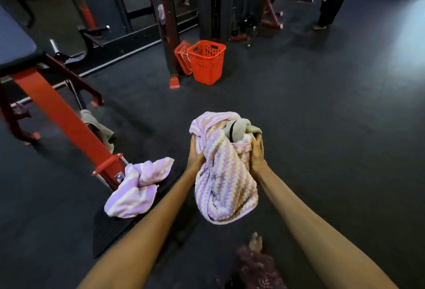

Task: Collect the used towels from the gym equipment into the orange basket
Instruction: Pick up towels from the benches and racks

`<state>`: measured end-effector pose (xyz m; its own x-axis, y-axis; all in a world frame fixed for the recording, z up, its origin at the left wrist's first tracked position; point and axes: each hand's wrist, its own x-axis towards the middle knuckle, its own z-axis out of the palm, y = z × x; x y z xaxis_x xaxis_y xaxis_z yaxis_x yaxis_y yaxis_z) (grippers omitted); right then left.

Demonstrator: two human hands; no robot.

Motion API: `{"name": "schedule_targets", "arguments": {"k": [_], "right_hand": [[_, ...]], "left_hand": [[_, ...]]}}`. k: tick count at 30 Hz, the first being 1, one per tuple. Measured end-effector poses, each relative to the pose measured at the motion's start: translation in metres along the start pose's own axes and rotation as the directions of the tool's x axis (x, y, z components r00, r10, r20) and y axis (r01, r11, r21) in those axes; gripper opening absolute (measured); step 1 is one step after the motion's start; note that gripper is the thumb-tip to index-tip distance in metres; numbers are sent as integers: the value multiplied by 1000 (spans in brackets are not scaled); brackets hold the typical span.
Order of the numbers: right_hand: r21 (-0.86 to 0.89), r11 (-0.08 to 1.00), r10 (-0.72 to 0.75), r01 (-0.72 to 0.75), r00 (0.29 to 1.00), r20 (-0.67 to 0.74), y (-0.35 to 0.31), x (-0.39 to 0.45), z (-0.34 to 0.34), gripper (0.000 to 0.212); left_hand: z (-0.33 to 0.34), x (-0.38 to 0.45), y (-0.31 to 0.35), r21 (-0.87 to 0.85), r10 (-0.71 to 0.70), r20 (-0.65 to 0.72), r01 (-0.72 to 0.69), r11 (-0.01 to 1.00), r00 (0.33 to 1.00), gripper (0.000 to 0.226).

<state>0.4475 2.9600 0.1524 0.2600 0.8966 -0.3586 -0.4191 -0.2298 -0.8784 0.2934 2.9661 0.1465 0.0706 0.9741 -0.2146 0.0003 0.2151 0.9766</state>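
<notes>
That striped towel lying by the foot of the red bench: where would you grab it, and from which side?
Probably the bunched, knotted middle of the striped towel, reached from above and from its right, the open-floor side. The red bench leg crowds its left edge, and the thick folds there give fingers something to close round. Both the left hand and the right hand already hold a bundle of towels.

Your striped towel (226, 180) is nubby terry cloth; basket (207, 63) is perforated glossy plastic; floor (322, 127) is matt, grainy rubber.
</notes>
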Motion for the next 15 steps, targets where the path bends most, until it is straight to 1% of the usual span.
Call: {"name": "schedule_targets", "arguments": {"k": [1,2,3,4,5,6,7,8,9,10,11,12,13,14,15], "right_hand": [[-52,999,12,-11,1000,19,-5,14,4,19],[-133,991,21,-14,998,51,-4,42,2,24],[-194,981,11,10,994,106,-3,66,-6,32],[-224,974,-4,18,998,60,7,120,-14,42],[-235,972,-9,28,997,83,6,139,-18,46],[-264,965,25,-6,997,67,-18,170,-12,42],[-242,969,73,-39,988,133,-41,156,-2,36],[-232,971,95,-61,986,137,-55,167,2,29],[-198,976,128,-97,980,155,-68,163,7,25],[-202,974,131,-101,981,143,-82,186,12,25],[-183,980,115,-82,976,182,-106,215,17,27],[-100,988,139,-121,968,209,-118,237,20,28],[-82,993,94,-80,978,188,-128,256,19,30],[-98,994,67,-52,985,156,-141,276,22,32],[-143,990,43,-10,972,229,-150,284,24,35]], "left_hand": [[5,11,3,-50,79,6,-79,996,997,70],[9,28,1,-40,123,28,-121,992,992,76],[14,42,5,-37,125,16,-124,992,992,81],[22,68,12,-28,95,-5,-95,995,995,85],[26,81,18,-39,97,-4,-97,995,995,87],[42,116,25,-43,91,-19,-92,995,996,91],[43,131,24,-62,87,-12,-88,994,996,96],[48,144,33,-35,89,-24,-89,995,996,100],[49,151,36,-57,85,-17,-86,995,996,100],[58,172,45,-57,87,-38,-89,994,995,96],[71,205,57,-66,99,-64,-103,992,993,90],[79,223,66,-63,89,-60,-93,994,994,89],[85,243,72,-79,91,-62,-96,992,994,94],[93,265,82,-84,52,-63,-58,995,997,103],[96,275,84,-73,40,-84,-46,996,996,109]]}}
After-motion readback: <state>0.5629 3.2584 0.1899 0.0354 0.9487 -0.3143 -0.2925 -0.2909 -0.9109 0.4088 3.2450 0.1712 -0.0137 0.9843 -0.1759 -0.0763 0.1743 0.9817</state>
